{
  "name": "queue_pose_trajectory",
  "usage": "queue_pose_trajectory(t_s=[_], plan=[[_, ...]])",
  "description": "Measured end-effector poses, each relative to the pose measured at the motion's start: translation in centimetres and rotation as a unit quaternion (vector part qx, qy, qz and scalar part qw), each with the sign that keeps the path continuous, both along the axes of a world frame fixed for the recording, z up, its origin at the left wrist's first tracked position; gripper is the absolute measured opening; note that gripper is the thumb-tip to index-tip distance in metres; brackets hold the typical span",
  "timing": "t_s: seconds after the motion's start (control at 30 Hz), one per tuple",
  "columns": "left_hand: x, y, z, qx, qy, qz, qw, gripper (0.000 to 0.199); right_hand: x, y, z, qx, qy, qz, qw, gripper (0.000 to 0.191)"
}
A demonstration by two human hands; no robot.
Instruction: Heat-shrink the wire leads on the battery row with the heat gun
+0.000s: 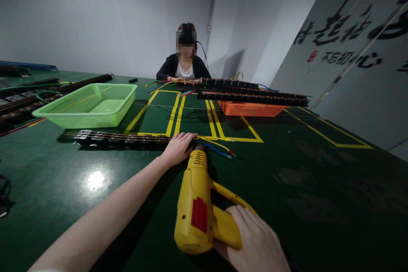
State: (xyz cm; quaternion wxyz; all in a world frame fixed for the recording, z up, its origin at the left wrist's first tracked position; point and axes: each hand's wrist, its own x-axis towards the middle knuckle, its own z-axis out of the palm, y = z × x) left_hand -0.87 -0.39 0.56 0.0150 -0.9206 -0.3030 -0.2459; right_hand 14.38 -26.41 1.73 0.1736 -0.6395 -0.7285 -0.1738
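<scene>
My right hand (pixel 255 236) is wrapped around the handle of a yellow heat gun (pixel 193 191) with a red label. Its dark nozzle points away from me, close to my left hand (pixel 179 148). That hand grips the right end of a long black segmented strip (pixel 127 140), its fingers closed over the top. From this end, yellow and blue wires (pixel 216 149) tipped with ring terminals stick out to the right over the table. The underside of my left fingers is hidden.
A light green basket (pixel 92 104) stands behind the strip. Farther right, more black strips (pixel 248 93) with coloured wires lie across an orange basket (pixel 255 109). A person (pixel 183 63) sits across the green table (pixel 318 187), which has yellow tape lines. More strips lie at far left.
</scene>
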Motion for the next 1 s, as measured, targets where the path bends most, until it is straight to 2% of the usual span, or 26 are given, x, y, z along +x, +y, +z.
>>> queue_pose_trajectory(t_s=[0.1,0.27,0.57,0.9,1.0], plan=[[0.0,-0.1,0.1,-0.005,-0.003,-0.005,1.0,0.041,0.0,-0.2,-1.0,0.033,-0.024,-0.003,0.999,0.051],[-0.1,-0.4,0.5,-0.024,-0.01,-0.007,1.0,0.043,-0.1,-0.7,-1.9,0.081,-0.045,0.0,0.996,0.043],[-0.1,-0.2,0.5,-0.036,-0.016,-0.009,0.999,0.044,-1.5,-0.6,-2.1,0.077,-0.026,-0.028,0.996,0.044],[-0.2,-0.5,0.7,-0.041,-0.015,-0.021,0.999,0.042,-0.8,-1.0,-3.0,0.091,-0.038,-0.021,0.995,0.05],[-0.2,-0.4,0.5,-0.03,-0.017,-0.021,0.999,0.036,-0.7,-1.3,-3.0,0.089,-0.049,-0.039,0.994,0.048]])
